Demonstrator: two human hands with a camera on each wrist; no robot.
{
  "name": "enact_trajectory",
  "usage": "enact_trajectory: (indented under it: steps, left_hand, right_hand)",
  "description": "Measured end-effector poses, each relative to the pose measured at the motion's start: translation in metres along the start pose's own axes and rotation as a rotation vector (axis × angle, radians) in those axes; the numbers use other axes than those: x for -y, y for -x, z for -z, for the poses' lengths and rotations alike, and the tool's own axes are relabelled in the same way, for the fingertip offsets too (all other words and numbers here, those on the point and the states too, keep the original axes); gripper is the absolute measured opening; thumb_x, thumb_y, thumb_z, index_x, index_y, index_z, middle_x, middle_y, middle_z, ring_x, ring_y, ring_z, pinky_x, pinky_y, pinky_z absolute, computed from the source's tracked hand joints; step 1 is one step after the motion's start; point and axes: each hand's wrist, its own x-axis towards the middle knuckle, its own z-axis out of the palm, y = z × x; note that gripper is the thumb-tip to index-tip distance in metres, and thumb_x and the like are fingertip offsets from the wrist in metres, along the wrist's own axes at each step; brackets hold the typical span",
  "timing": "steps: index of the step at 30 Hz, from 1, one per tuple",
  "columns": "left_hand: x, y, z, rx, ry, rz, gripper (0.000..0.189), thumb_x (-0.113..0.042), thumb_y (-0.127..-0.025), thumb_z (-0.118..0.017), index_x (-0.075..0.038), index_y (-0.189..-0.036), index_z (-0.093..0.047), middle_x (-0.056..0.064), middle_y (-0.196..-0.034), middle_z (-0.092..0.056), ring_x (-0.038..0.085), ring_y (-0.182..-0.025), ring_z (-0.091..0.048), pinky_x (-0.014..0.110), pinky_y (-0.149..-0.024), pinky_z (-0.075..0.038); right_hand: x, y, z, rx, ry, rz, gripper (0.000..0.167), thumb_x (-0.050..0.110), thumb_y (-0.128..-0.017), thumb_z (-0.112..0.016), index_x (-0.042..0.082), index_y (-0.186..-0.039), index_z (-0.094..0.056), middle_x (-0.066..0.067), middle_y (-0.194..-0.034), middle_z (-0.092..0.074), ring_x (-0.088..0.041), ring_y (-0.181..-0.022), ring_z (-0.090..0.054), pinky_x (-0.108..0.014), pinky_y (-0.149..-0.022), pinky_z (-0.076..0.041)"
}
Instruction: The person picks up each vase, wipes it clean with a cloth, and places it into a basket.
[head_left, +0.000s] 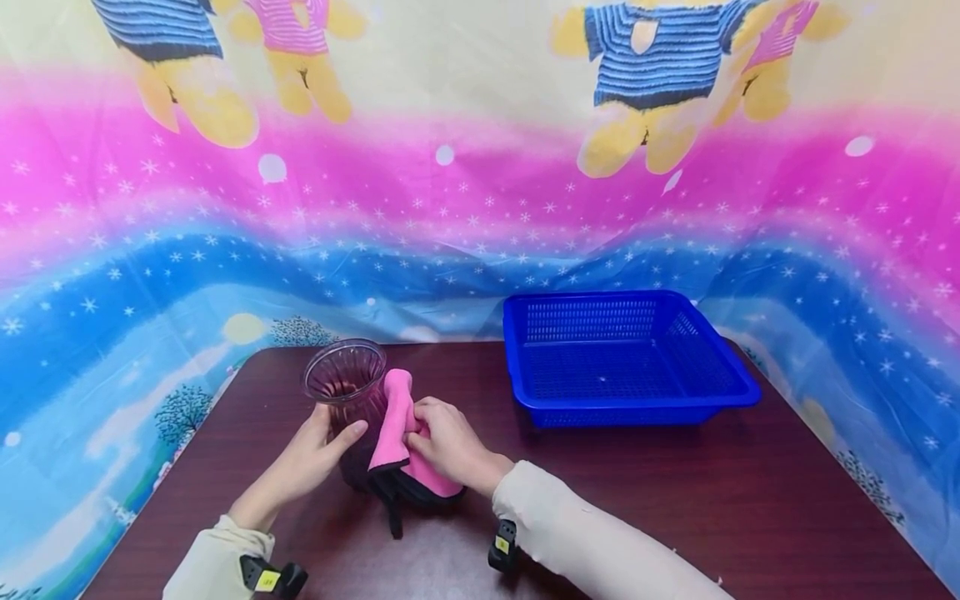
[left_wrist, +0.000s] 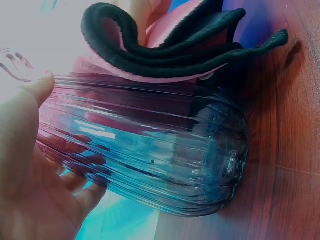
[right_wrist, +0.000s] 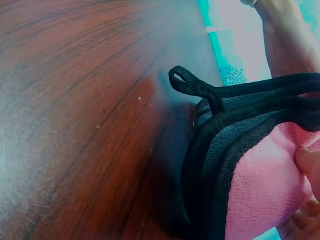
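A clear ribbed glass vase with a flared rim stands upright on the table, left of centre. My left hand grips its side, the thumb at the front and the fingers curled round behind it, as the left wrist view shows through the glass. Against the vase's right side lies a folded pink cloth with black edging and a black hanging loop. My right hand pinches this cloth between thumb and fingers. In the left wrist view the cloth's dark edge overlaps the glass.
A blue plastic basket with perforated walls sits at the back right of the dark wood table. Behind the table hangs a printed curtain with bears and snowflakes. Black wrist cameras are strapped at both sleeves.
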Motion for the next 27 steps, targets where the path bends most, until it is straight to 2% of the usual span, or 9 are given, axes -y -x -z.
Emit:
enact_trajectory:
  steps: [3,6,9,13,19,27]
  left_hand:
    - [0.0,0.0,0.0,-0.005,-0.003,-0.003,0.059,-0.025,-0.103,-0.058,0.003,-0.147,-0.03,0.027,-0.143,-0.052,0.041,-0.133,-0.054,0.054,-0.108,-0.046]
    - [0.001,0.0,0.0,-0.009,-0.007,-0.005,0.058,-0.024,-0.103,-0.059,0.003,-0.146,-0.03,0.026,-0.143,-0.053,0.04,-0.133,-0.054,0.041,-0.108,-0.047]
    - [0.001,-0.001,0.0,-0.005,0.002,-0.002,0.06,-0.025,-0.103,-0.059,0.003,-0.147,-0.029,0.027,-0.143,-0.052,0.041,-0.134,-0.053,0.044,-0.108,-0.048]
    - [0.002,-0.001,0.0,0.004,0.019,0.001,0.062,-0.025,-0.103,-0.058,0.003,-0.149,-0.026,0.03,-0.146,-0.047,0.046,-0.137,-0.049,0.062,-0.109,-0.042]
    - [0.002,-0.001,0.0,-0.004,0.017,-0.016,0.063,-0.024,-0.103,-0.058,0.003,-0.149,-0.025,0.03,-0.147,-0.047,0.046,-0.137,-0.048,0.062,-0.109,-0.042]
    - [0.003,-0.001,-0.001,-0.013,0.026,-0.031,0.061,-0.022,-0.103,-0.058,0.004,-0.148,-0.026,0.031,-0.145,-0.048,0.046,-0.135,-0.05,0.062,-0.108,-0.042]
  right_hand:
    - [-0.002,0.001,-0.001,0.014,0.006,-0.011,0.018,0.01,-0.088,-0.075,0.01,-0.075,-0.063,-0.006,-0.105,-0.072,-0.016,-0.091,-0.067,-0.02,-0.075,-0.051]
    - [-0.004,0.002,-0.002,0.034,0.016,-0.024,0.02,0.011,-0.088,-0.076,0.011,-0.073,-0.062,-0.006,-0.103,-0.071,-0.013,-0.086,-0.064,-0.019,-0.072,-0.049]
    - [-0.006,0.003,-0.003,0.053,0.027,-0.034,0.024,0.011,-0.088,-0.076,0.011,-0.071,-0.059,-0.005,-0.1,-0.069,-0.011,-0.081,-0.059,-0.018,-0.069,-0.046]
    - [-0.008,0.005,-0.005,0.075,0.04,-0.044,0.029,0.011,-0.088,-0.076,0.012,-0.068,-0.055,-0.004,-0.095,-0.067,-0.01,-0.077,-0.053,-0.018,-0.066,-0.041]
    - [-0.013,0.007,-0.009,0.103,0.066,-0.051,0.033,0.011,-0.087,-0.076,0.013,-0.065,-0.051,-0.002,-0.088,-0.063,-0.008,-0.071,-0.047,-0.018,-0.063,-0.038]
    - [-0.018,0.01,-0.013,0.136,0.087,-0.075,0.033,0.011,-0.086,-0.076,0.015,-0.065,-0.05,0.005,-0.072,-0.048,-0.006,-0.063,-0.042,-0.021,-0.055,-0.034]
